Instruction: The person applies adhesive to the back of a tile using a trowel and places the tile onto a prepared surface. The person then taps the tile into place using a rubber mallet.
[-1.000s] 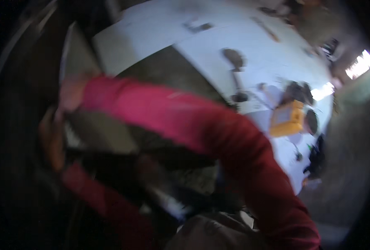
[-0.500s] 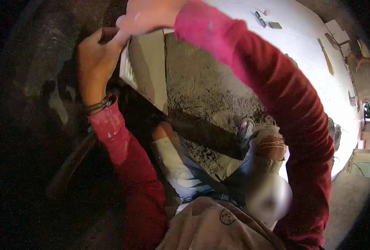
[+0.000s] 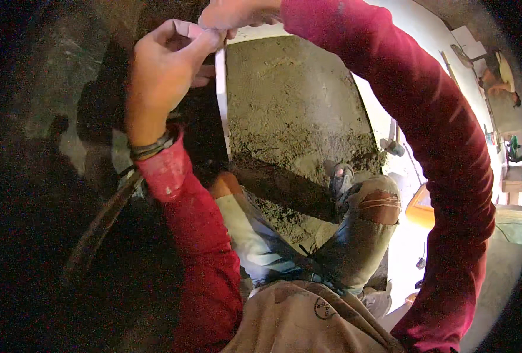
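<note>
My left hand (image 3: 164, 79), with a dark band at its wrist, is closed on the upper end of a thin pale tile (image 3: 221, 94). The tile shows almost edge-on, a narrow white strip running down toward my left leg. My right hand (image 3: 240, 13) reaches over from the right, its fingers bent and closed at the same upper end, against my left thumb. The top of the view cuts off part of this hand, and its exact grip is hard to see. Right of the tile spreads a bed of grey-brown mortar (image 3: 290, 97), smoother at the far side and crumbly near my feet.
My shod foot (image 3: 342, 179) stands at the mortar's near edge. A bright white floor (image 3: 405, 253) lies to the right, with an orange object (image 3: 421, 206) and a dark-headed tool (image 3: 393, 147) on it. A long handle-like piece (image 3: 102, 220) slants through the dark left side.
Both hands have shifted right with the tile's upper end. The tile has turned from showing its broad face to nearly edge-on, uncovering more mortar. The orange object has come into view.
</note>
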Available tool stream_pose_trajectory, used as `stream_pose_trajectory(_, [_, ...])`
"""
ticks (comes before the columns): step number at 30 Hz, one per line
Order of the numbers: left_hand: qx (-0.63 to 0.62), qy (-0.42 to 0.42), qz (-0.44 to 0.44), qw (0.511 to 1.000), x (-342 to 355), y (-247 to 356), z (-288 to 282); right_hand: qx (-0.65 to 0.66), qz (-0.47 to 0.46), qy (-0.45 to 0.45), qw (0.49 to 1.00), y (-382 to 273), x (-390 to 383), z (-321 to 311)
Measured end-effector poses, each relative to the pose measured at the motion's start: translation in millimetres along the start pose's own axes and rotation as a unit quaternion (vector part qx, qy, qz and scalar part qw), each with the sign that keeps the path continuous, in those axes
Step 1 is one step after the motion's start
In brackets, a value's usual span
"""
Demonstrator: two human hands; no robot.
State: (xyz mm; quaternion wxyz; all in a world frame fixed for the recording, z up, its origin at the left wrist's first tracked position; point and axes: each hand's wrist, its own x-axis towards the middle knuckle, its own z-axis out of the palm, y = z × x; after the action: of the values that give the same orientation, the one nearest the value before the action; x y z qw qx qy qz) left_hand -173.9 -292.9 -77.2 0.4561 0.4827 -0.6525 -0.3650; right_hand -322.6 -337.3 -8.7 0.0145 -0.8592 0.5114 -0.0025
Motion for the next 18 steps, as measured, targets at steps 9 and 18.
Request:
stream_pose_trajectory(9, [-0.230, 0.191, -0.305, 0.904, -31, -268, 75, 0.234, 0.088, 0.074, 0.965, 62, -65, 38])
stream_pose_trajectory(18, [0.097, 0.198, -0.452, 0.864, -107, -485, 174, 0.386, 0.226, 0.126, 0.886, 146, -142, 105])
